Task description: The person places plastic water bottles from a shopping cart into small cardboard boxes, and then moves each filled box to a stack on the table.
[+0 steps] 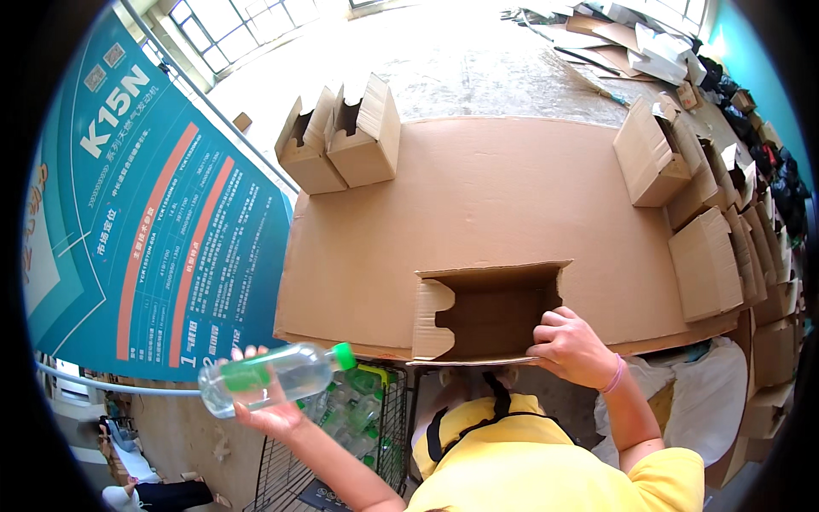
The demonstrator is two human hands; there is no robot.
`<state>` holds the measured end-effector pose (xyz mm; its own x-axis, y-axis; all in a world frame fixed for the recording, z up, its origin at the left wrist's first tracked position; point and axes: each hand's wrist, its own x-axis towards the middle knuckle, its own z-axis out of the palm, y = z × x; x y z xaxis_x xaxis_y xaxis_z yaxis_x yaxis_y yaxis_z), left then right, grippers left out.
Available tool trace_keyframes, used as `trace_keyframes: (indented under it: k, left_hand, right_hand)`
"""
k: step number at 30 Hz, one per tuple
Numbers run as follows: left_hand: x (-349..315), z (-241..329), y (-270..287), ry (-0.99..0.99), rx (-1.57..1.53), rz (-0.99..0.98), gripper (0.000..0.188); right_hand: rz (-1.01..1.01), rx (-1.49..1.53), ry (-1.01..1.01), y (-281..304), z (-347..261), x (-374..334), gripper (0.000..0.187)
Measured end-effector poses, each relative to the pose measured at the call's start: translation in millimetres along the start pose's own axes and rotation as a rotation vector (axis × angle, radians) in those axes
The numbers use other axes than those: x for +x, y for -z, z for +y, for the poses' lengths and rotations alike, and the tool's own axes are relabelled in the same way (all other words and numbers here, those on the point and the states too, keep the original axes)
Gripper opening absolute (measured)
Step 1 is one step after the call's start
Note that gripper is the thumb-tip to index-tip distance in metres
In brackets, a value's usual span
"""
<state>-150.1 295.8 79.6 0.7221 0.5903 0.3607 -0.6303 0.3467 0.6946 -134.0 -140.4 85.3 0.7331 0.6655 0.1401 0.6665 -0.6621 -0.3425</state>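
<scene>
A clear plastic bottle (286, 376) with a green cap and green label lies tilted in my left hand (271, 418), its cap pointing right. My fingers wrap round it, off the table's left front corner. An open cardboard box (433, 328) stands at the front edge of the cardboard-covered table (495, 196), its notched flap on the left. I see only brown walls inside it. My right hand (576, 348) is closed on the box's right rim, some fingers curled over the edge. Below, left of my body, a black wire basket (397, 418) holds several similar bottles (354, 422).
Two open boxes (367, 141) stand at the table's far left. More boxes (653, 162) crowd its right side. A blue printed banner (171, 230) rises on the left. A white sack (704, 401) lies at the front right. Flattened cardboard (597, 34) is piled at the back right.
</scene>
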Motion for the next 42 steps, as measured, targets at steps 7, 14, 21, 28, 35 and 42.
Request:
trace_keyframes:
  k: [7, 14, 21, 28, 35, 42]
  left_hand:
    - [-29, -72, -213, -0.007, 0.765, -1.145, 0.079]
    - [-75, -198, -209, 0.286, 1.263, -1.960, 0.077]
    - [-116, -298, -182, 0.006, 1.581, -2.314, 0.036]
    - [-119, -280, -169, -0.209, 1.467, -1.985, 0.017]
    - [-7, -108, -196, -0.060, 0.949, -1.306, 0.023]
    - [-3, -69, 107, 0.262, 1.597, -0.372, 0.029]
  right_hand:
    - [0.073, 0.030, 0.020, -6, 7, -8, 0.008]
    - [0.201, 0.019, 0.058, -18, 6, -12, 0.006]
    - [0.219, 0.052, 0.084, -25, 7, -9, 0.007]
    - [0.190, 0.028, 0.093, -20, 10, -1, 0.012]
    - [0.173, 0.116, -0.044, -6, 17, 5, 0.012]
    - [0.099, 0.116, -0.157, 0, 7, 20, 0.011]
